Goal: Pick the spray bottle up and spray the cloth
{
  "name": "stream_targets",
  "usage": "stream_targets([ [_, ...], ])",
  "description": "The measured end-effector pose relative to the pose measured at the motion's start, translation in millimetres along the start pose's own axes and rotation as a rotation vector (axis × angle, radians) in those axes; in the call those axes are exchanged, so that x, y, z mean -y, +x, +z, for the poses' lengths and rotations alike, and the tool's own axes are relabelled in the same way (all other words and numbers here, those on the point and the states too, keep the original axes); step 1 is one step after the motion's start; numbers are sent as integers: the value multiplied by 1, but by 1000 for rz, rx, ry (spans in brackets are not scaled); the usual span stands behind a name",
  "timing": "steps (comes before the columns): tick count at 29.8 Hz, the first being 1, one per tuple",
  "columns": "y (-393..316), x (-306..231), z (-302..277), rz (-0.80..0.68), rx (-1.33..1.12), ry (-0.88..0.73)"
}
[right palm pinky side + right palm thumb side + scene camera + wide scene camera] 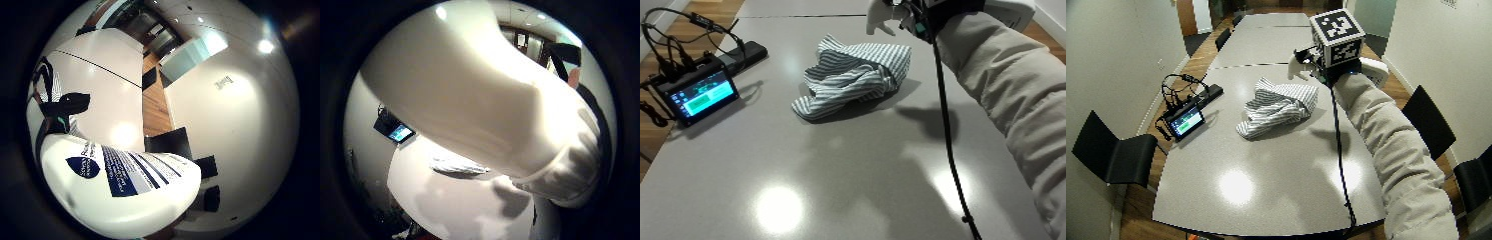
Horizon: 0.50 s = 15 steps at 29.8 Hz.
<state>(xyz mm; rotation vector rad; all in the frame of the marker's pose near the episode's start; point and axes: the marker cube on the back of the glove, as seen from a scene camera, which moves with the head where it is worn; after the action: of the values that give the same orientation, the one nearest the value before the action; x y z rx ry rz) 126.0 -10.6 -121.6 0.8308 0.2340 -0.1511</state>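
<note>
White spray bottle point(879, 17) held up in the gloved right hand point(939, 17) above the striped cloth point(853, 77).

Outside view: at the top edge, the hand's fingers curl round the bottle, its nozzle hanging over the crumpled cloth at upper centre of the grey desk point(840, 190); a small monitor point(700, 95) sits at the left edge, the lower half bare. Wide outside view: adds what the close one crops, black chairs point(1112, 155) along both sides and a second table beyond. Little-finger palm view: only here the bottle's blue label point(120, 175) shows, with the black trigger. Thumb palm view: the bottle's body fills the frame, the cloth point(455, 165) lying on the desk below it.
</note>
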Motion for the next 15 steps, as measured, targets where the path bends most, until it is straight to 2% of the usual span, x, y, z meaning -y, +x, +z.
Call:
stream_targets([
  [5, -1, 1, 3, -2, 7, -7],
  [8, 2, 1, 4, 53, 111, -1],
  [10, 7, 1, 5, 130, 278, 14],
  [15, 14, -8, 7, 376, 903, 67],
])
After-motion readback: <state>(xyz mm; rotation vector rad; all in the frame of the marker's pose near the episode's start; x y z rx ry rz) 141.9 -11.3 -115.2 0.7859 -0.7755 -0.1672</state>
